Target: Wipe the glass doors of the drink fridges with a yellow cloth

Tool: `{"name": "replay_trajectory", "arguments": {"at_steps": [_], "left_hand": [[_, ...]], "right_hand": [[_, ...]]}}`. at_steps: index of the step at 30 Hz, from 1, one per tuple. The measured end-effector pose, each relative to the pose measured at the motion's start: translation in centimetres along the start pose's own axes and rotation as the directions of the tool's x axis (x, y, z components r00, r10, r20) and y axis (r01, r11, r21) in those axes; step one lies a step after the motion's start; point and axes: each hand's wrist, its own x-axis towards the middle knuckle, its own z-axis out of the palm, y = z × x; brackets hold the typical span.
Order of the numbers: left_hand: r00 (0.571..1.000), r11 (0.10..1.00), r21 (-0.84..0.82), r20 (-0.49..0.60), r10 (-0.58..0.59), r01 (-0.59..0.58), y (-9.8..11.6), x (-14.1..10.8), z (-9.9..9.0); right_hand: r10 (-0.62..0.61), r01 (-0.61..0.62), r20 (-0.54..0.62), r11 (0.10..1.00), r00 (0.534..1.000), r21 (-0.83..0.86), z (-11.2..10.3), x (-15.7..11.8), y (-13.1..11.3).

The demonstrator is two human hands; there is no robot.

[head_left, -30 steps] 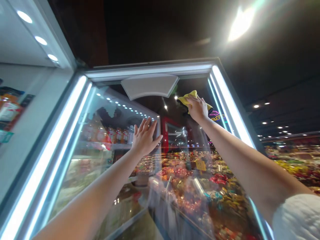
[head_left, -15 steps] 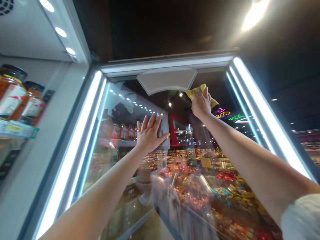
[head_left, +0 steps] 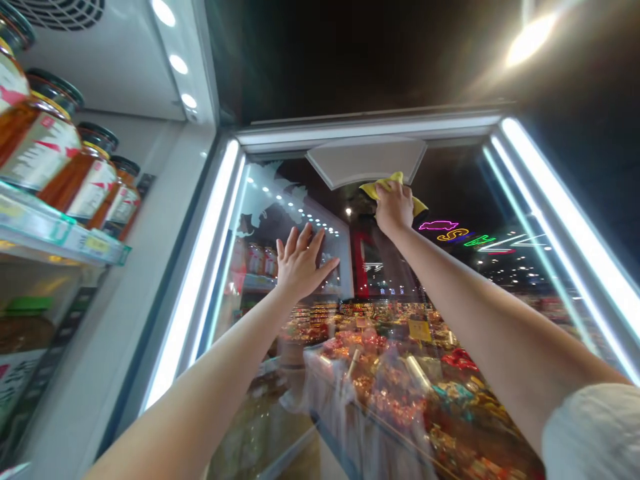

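A glass door (head_left: 320,167) with a lit frame (head_left: 370,128) fills the middle of the view. My left hand (head_left: 300,263) lies with fingers spread flat against the glass, left of centre, holding nothing. Higher up and to the right, my right hand (head_left: 395,208) presses a yellow cloth (head_left: 385,183) on the glass, just under a pale fan-shaped panel (head_left: 367,160). Its fingers are bent over the cloth, which sticks out on both sides of the hand.
Jars with dark lids (head_left: 55,143) stand on a shelf (head_left: 60,227) at the left, inside a white cabinet. Bright light strips (head_left: 197,267) run down both door sides. Colourful packaged goods (head_left: 390,393) and neon signs (head_left: 453,233) show through the glass.
The view has turned left, so more jars show and the door sits further right. Against the door, my right hand and the cloth have moved left; my left hand has also shifted slightly left.
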Motion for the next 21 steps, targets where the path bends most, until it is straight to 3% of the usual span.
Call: {"name": "replay_trajectory", "arguments": {"at_steps": [1, 3, 5, 7, 11, 15, 18, 21], "left_hand": [[1.0, 1.0, 0.001, 0.0, -0.002, 0.002, -0.2, 0.0, -0.1], [1.0, 1.0, 0.0, -0.002, 0.001, -0.001, -0.5, 0.1, -0.1], [1.0, 1.0, -0.004, -0.006, 0.007, -0.007, -0.9, -0.1, -0.2], [1.0, 1.0, 0.0, -0.016, -0.003, 0.003, -1.7, -0.5, -0.4], [0.999, 0.999, -0.011, -0.022, -0.045, 0.044, -4.0, -1.5, -0.4], [0.999, 0.999, -0.015, -0.022, -0.047, 0.047, -4.8, -1.9, 0.1], [0.999, 0.999, -0.028, -0.009, -0.043, 0.042, -4.8, -1.9, 0.0], [0.999, 0.998, -0.052, 0.026, -0.028, 0.03, -5.3, -2.2, -0.6]], "right_hand": [[0.0, 0.0, 0.005, 1.0, 1.0, 0.013, 0.7, -0.1, -1.4], [-0.118, 0.114, 0.078, 0.992, 0.99, 0.055, 1.8, -0.9, -4.3], [-0.304, 0.287, 0.163, 0.95, 0.939, 0.122, 2.1, -2.1, -6.4], [-0.405, 0.378, 0.193, 0.911, 0.893, 0.166, 1.9, -2.7, -7.1], [-0.263, 0.246, 0.141, 0.961, 0.954, 0.128, 2.4, -0.8, -7.3], [-0.148, 0.136, 0.105, 0.984, 0.983, 0.118, 4.7, 1.1, -10.8], [-0.25, 0.23, 0.15, 0.964, 0.957, 0.136, 5.7, 0.4, -13.3], [-0.442, 0.407, 0.177, 0.891, 0.879, 0.2, 5.4, -0.4, -12.7]]}}
